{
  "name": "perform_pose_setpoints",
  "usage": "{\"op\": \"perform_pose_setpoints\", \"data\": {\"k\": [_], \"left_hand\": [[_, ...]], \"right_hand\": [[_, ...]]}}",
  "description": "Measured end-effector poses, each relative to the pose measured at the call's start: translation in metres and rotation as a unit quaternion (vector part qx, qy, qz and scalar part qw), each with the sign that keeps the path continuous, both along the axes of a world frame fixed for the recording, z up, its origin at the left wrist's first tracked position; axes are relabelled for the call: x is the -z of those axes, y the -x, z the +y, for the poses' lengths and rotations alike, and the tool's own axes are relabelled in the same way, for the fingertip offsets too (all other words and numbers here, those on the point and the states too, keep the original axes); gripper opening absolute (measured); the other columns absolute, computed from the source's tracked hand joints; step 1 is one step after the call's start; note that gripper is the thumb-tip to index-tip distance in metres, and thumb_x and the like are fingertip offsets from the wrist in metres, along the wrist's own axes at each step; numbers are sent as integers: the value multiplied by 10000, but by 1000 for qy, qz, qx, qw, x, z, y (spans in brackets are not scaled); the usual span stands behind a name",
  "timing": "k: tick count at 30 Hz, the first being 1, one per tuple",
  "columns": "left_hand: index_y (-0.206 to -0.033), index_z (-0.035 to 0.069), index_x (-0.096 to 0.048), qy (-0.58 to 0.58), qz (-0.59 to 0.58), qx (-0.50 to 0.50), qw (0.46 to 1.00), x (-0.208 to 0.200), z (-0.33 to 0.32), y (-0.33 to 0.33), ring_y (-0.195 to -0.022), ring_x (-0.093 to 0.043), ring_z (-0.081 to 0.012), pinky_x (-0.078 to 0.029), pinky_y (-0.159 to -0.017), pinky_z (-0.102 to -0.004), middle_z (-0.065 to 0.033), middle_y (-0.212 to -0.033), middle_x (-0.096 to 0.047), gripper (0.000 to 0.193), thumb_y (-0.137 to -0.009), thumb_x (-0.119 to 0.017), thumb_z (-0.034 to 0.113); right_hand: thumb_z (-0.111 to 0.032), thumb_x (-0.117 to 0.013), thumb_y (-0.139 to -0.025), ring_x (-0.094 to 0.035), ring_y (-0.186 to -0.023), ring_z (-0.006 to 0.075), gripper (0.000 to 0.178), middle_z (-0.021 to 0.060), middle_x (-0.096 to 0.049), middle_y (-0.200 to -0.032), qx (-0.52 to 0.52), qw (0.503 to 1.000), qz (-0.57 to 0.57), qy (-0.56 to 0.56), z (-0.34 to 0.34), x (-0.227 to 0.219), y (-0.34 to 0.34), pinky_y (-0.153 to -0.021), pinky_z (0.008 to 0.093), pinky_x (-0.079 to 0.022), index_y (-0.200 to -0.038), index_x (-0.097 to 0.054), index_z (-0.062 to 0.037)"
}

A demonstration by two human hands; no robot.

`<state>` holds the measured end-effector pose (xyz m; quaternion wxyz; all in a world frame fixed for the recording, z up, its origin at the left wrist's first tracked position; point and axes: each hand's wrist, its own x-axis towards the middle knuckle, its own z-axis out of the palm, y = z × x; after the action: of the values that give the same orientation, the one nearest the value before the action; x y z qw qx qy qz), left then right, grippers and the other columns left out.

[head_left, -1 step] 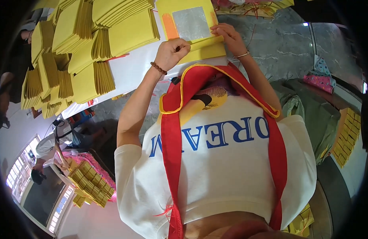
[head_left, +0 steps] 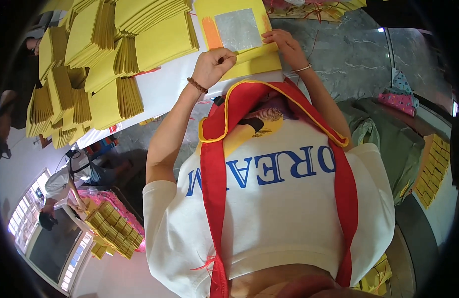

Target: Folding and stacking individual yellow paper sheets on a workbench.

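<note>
Head view, 1 of 2 wide fisheye cameras worn side by side on the person's head, the left one; upright and unmirrored. The lens looks steeply down the wearer's front, so that the white short-sleeved cotton shirt (head_left: 279, 213) lies close and fills the lower centre. The bare left hand (head_left: 213, 67) and bare right hand (head_left: 287, 47) lie farther off, toward the upper edge. At lower left, the field reaches a distant white-framed barred window (head_left: 28, 218); straight edges bow toward the dark, rounded rim.

Change is slight: the fold (head_left: 257, 53) in the sheet (head_left: 203, 10) lies marginally farther from the body; the left hand (head_left: 214, 65) has shifted a trace leftward.
</note>
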<state>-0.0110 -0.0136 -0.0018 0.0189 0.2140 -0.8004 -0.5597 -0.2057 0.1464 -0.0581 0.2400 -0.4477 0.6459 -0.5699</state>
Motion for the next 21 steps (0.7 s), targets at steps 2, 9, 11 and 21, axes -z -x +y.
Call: {"op": "perform_pose_setpoints", "data": {"k": [2, 9, 11, 21], "left_hand": [[-830, -16, -607, -29, -6, -13, 999, 4, -1, 0, -580, -437, -26, -356, -507, -184, 44, -650, -515, 152, -829, -565, 130], [-870, -8, -608, -54, 9, -14, 998, 2, -4, -2, -589, -416, -14, -339, -510, -177, 57, -669, -510, 157, -842, -559, 138], [-870, -7, -610, -54, 7, -8, 998, 0, -5, -3, -596, -419, -14, -343, -518, -175, 56, -676, -516, 157, -844, -560, 140], [-842, -29, -605, -43, 0, 14, 999, -2, -4, -3, -599, -436, -32, -368, -534, -197, 27, -692, -537, 153, -827, -551, 113]], "right_hand": [[-196, -523, -837, -439, -1107, 206, 213, 38, -569, -1113, -37, 996, -79, -4, 5, -4, 2, -949, 301, -331, -974, -630, -73], [-224, -649, -737, -344, -1187, 226, 302, -8, -515, -1206, -79, 993, 63, -60, 10, -12, 3, -1008, 346, -261, -1002, -615, -81], [-219, -679, -709, -340, -1191, 228, 327, -6, -516, -1209, -76, 993, 62, -63, 9, -12, 4, -1019, 354, -238, -999, -617, -83], [-76, -642, -693, -371, -1198, 227, 353, -9, -531, -1198, -85, 987, 128, -52, 9, -5, 7, -1019, 347, -263, -1041, -592, -106]]}}
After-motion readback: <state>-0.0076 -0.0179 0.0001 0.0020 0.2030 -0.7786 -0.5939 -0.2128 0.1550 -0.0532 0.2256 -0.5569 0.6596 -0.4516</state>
